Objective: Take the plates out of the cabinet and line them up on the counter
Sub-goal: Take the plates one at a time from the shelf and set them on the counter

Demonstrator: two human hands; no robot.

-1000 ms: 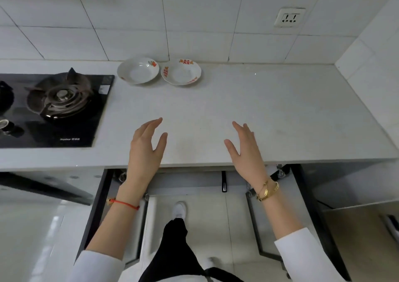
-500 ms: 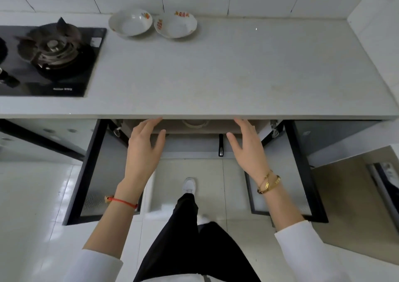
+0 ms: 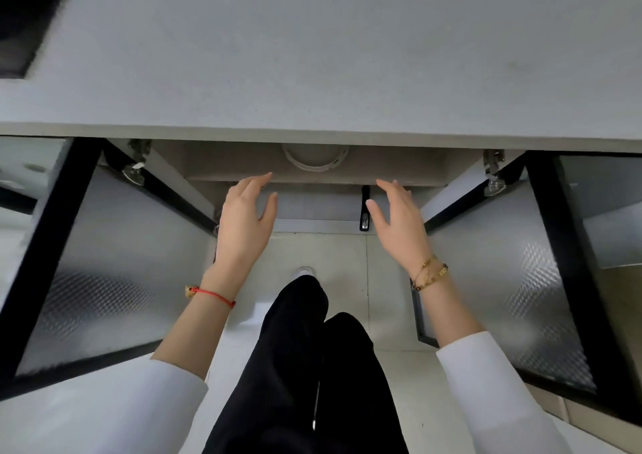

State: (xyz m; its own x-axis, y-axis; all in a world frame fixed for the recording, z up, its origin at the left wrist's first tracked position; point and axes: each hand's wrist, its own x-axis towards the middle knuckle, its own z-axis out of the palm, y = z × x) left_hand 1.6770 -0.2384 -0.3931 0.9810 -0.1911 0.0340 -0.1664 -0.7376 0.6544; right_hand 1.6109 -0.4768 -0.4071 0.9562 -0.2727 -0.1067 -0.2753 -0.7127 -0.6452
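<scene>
Plates (image 3: 314, 160) show only as a white round rim on the shelf inside the open cabinet (image 3: 399, 165), tucked just under the front edge of the surface (image 3: 312, 53); whether this is one plate or a stack I cannot tell, since the surface hides most of it. The rim lies ahead of both hands and between them, deeper into the cabinet. Being round, it has no long axis to line up with.

The left hand (image 3: 243, 224) has its fingers spread and relaxed, holding nothing, fingertips near the shelf edge, just left of the rim. The right hand (image 3: 399, 224) is likewise spread and empty, a little further out to the right. The left looks slightly nearer, though both flank the rim almost evenly, so a two-handed lift from either side seems the likely next move: reach forward, under the surface edge.

Two frosted, black-framed doors (image 3: 114, 262) stand swung wide at either side. No brand, label or writing can be read here. A dark hob corner (image 3: 24, 19) sits at the upper left.
</scene>
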